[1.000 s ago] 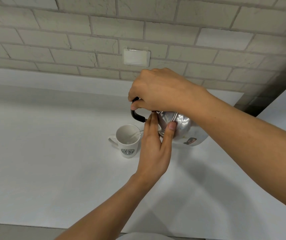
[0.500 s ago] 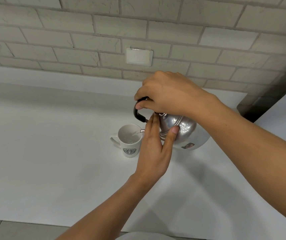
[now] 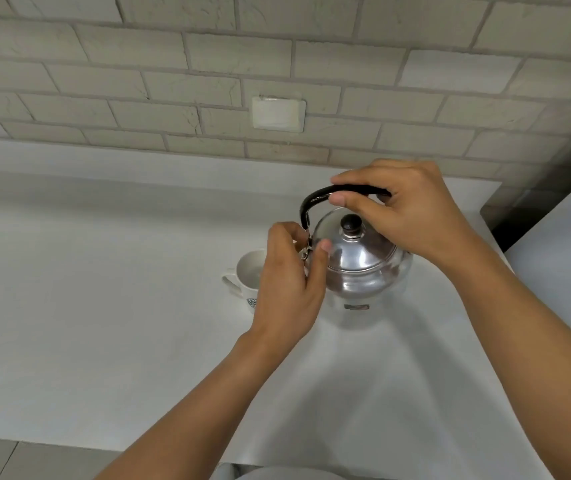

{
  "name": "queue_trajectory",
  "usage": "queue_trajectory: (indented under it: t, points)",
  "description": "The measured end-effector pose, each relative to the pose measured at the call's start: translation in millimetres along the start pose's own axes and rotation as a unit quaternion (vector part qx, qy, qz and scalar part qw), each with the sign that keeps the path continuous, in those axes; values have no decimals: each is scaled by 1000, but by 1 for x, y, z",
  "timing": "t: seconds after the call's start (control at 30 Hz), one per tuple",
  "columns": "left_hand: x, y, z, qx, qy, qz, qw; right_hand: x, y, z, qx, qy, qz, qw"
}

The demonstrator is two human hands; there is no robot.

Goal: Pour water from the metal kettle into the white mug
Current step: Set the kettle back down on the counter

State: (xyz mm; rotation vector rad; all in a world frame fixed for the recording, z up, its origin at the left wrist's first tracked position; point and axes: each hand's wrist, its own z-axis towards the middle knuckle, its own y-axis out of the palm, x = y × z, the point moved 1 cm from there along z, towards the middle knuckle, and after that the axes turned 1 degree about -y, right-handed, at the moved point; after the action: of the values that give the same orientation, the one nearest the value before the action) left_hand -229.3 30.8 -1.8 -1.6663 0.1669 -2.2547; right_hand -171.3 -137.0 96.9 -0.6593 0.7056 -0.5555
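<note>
Metal kettle [image 3: 363, 268] upright toward the far right corner of the white counter [image 3: 86, 306], well in from the near edge; rounded, mirror-bright steel body, domed lid [image 3: 355, 245] seated on top with a small black knob [image 3: 351, 224], a small dark label low on the near side. Black arched handle [image 3: 315, 199] raised over the lid, curving down to a metal hinge on the kettle's left flank. Right hand [image 3: 412, 213] reaching in from the right edge, forearm angled across the counter, fingers curled closed around the top of the handle, thumb tucked underneath. Left hand [image 3: 291, 275] coming up from the near edge, back of the hand toward the camera, fingers bent at the handle's hinge, thumb tip resting on the lid's shoulder; not a full grasp, more a steadying touch. White mug [image 3: 247, 275] just left of the kettle, upright, glossy ceramic, its handle pointing left, a dark printed emblem low on its side, its right part hidden behind the left hand; contents not clear to see. Counter smooth and matte, backed by a wall of pale rough bricks [image 3: 138, 81] with a white cover plate [image 3: 278, 114] above the kettle
</note>
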Motion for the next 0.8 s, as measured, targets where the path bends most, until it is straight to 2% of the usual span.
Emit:
queue_trajectory:
  t: [0.07, 0.2, 0.27, 0.43, 0.6, 0.8]
  points:
    - [6, -4, 12, 7, 11, 26, 1000, 6, -1, -11, 41, 10, 21, 999]
    - [15, -7, 43, -81, 38, 126, 988, 18, 2, -25, 67, 48, 51, 995]
    - [14, -5, 54, -96, 46, 149, 983, 25, 7, -29, 70, 68, 60, 993]
    - [5, 8, 83, -95, 52, 155, 982, 54, 15, -26, 68, 158, 112, 979]
    - [-17, 19, 130, -74, 32, 146, 986, 101, 34, -28, 54, 223, 57, 972]
    - [-54, 37, 180, -81, 11, 166, 983, 157, 69, -14, 24, 266, 47, 963]
